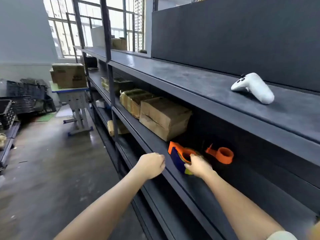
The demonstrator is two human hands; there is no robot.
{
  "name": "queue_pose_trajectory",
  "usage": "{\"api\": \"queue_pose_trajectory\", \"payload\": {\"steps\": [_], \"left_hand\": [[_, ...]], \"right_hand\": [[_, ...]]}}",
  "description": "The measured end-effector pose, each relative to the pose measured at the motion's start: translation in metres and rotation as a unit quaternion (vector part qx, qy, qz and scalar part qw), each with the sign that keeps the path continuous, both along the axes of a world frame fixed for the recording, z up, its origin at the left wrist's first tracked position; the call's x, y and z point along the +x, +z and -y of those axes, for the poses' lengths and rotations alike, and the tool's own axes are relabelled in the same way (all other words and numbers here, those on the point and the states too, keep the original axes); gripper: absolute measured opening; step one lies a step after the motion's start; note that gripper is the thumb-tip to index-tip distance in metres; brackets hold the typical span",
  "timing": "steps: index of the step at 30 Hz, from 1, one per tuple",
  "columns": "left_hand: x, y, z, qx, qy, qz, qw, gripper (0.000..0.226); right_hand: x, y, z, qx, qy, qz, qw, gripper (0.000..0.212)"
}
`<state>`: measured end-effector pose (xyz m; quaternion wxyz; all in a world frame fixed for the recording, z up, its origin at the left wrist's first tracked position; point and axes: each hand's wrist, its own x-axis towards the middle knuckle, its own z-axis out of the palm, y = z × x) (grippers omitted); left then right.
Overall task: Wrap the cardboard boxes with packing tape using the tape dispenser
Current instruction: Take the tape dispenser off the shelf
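1. The rack [173, 80] runs from 10 to 5 o'clock.
2. Boxes [162, 116] sit on its middle shelf, at 11 o'clock from the dispenser [178, 156].
3. A controller [254, 87] lies on the top shelf at 2 o'clock.
4. The dispenser is at the middle shelf's front; the right hand [199, 166] grips it, fingers curled over it.
5. The left hand [152, 164], at its 9 o'clock, is a fist, seemingly empty.
6. A spare dispenser [223, 155] lies at its 3 o'clock.

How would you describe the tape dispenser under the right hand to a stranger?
On the dark shelving rack, find the shelf below the white controller, just right of the nearest cardboard box. The tape dispenser lies there under the right hand. Unlike the all-orange dispenser beside it, it has a dark blue body.
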<state>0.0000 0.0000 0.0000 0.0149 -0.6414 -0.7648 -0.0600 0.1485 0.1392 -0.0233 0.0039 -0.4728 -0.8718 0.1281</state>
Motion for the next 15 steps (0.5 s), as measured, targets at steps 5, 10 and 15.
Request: {"api": "queue_pose_trajectory", "payload": {"steps": [5, 10, 15], "left_hand": [[-0.001, -0.014, -0.024, -0.072, -0.021, -0.026, 0.997, 0.035], [-0.013, -0.026, -0.03, -0.126, -0.033, -0.025, 0.991, 0.034], [-0.025, -0.032, -0.029, -0.133, -0.029, -0.016, 0.991, 0.035]], "right_hand": [[-0.007, -0.026, -0.024, -0.021, 0.013, 0.066, 0.997, 0.055], [-0.023, -0.047, -0.03, 0.036, 0.045, 0.095, 0.994, 0.054], [-0.028, -0.047, -0.031, 0.007, 0.045, 0.051, 0.998, 0.05]]}}
